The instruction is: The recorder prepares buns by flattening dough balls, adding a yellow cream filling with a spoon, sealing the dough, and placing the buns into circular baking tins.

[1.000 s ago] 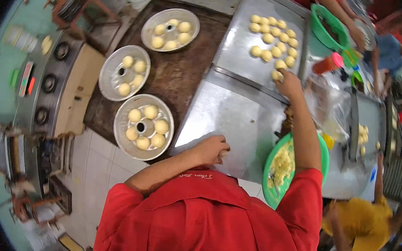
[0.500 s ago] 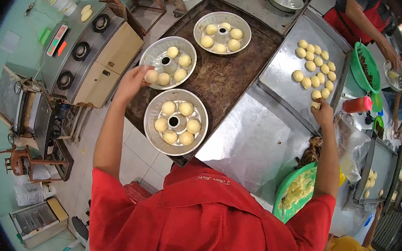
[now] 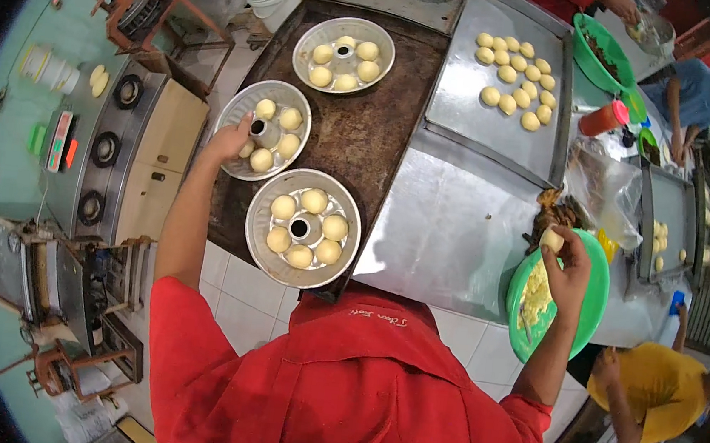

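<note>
Three round fluted tube pans with pale dough balls inside stand on a dark, worn baking tray (image 3: 356, 123). My left hand (image 3: 229, 139) reaches over the left rim of the middle tube pan (image 3: 300, 99), its fingers together near the centre tube. A dough ball (image 3: 246, 150) shows beside them; what lies under the fingers is hidden. My right hand (image 3: 570, 266) pinches a dough ball (image 3: 551, 240) above a green basin (image 3: 595, 283) of yellowish shredded mix. Nearest me is another tube pan (image 3: 350, 259), and a third tube pan (image 3: 301, 61) stands farther back.
Several dough balls lie on a metal tray (image 3: 460, 103) at the far right. Beyond are a green bowl (image 3: 588, 69) of dark filling and a red-lidded jar (image 3: 602, 119). A plastic bag (image 3: 602, 181) borders the basin. Other people work at right; a stove (image 3: 113, 156) stands left.
My right hand has come back from the metal tray to above the green basin with a dough ball. My left hand has shifted to the middle pan's left side. The view has moved too.
</note>
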{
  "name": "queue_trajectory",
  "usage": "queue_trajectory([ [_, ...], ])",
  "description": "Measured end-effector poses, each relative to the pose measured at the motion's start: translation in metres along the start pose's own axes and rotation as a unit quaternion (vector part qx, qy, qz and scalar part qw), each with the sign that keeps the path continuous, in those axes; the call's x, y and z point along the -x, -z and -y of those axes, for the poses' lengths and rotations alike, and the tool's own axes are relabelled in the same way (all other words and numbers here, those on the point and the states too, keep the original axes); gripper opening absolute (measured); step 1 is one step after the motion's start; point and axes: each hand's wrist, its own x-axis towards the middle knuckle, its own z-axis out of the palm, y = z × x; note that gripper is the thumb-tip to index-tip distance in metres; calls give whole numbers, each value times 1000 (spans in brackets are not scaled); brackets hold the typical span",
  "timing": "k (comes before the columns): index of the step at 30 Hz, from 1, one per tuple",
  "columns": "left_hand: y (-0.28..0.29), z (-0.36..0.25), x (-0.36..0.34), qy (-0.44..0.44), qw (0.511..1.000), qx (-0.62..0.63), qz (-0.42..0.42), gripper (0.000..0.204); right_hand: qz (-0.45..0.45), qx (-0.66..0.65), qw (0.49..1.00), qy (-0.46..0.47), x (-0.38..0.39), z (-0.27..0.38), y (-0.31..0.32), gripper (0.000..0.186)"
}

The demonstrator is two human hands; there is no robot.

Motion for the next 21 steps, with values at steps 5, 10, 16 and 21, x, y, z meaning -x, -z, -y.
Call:
queue_trajectory([
  [5,26,-21,13,-64,996,-54,-18,84,-77,-6,995,-55,52,-9,14,32],
  [10,18,7,-15,-65,998,-14,8,85,-151,-38,985,-71,98,-6,24,34],
  [16,14,42,-16,-152,982,-21,-110,70,-121,-159,980,-19,117,-1,18,39],
  [21,-4,-81,102,-310,928,154,-139,37,-141,-128,981,22,119,21,-11,47],
])
